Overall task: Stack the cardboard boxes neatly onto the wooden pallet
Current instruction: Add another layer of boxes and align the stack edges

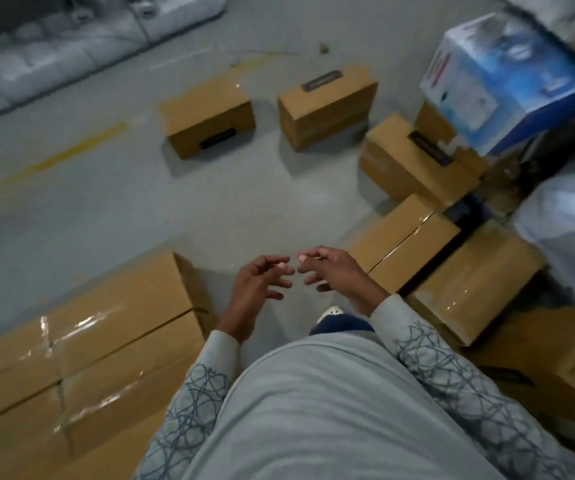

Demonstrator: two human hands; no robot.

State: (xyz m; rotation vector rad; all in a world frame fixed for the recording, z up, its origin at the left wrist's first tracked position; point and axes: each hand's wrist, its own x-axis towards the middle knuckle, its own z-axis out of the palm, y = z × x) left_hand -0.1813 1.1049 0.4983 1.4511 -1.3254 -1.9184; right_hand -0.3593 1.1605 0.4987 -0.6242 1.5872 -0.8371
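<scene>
- The left hand (pixel 262 278) and the right hand (pixel 334 271) are held in the air in front of the body and hold nothing; the fingers are loosely bent and spread, and the fingertips of the two hands come very near each other, but I cannot tell if they touch
- Just under the hands is the toe of a white shoe (pixel 331 311) on the grey concrete floor (pixel 175 209); light grey sleeves with a dark blue scribble pattern (pixel 203 393) cover both forearms
- Just to the right of the right hand lies a brown cardboard box with a taped middle seam (pixel 404 240), and beside it, farther right, a brown cardboard box with shiny clear tape (pixel 476 282)
- To the left of the left hand and lower are large brown cardboard boxes crossed with clear tape (pixel 81 341), lying close side by side
- Well ahead of the hands two small brown boxes stand apart on the floor: the left small box (pixel 206 116) has a dark slot on its front side, and the right small box (pixel 327 105) has a dark slot on its top
- Ahead and to the right lies a tilted brown box with a dark strip (pixel 414 161), just below a blue and white printed carton (pixel 508 81)
- Far ahead to the left are white wrapped bundles (pixel 71 46), blurred, and a yellow floor line (pixel 47 164) runs between them and the hands
</scene>
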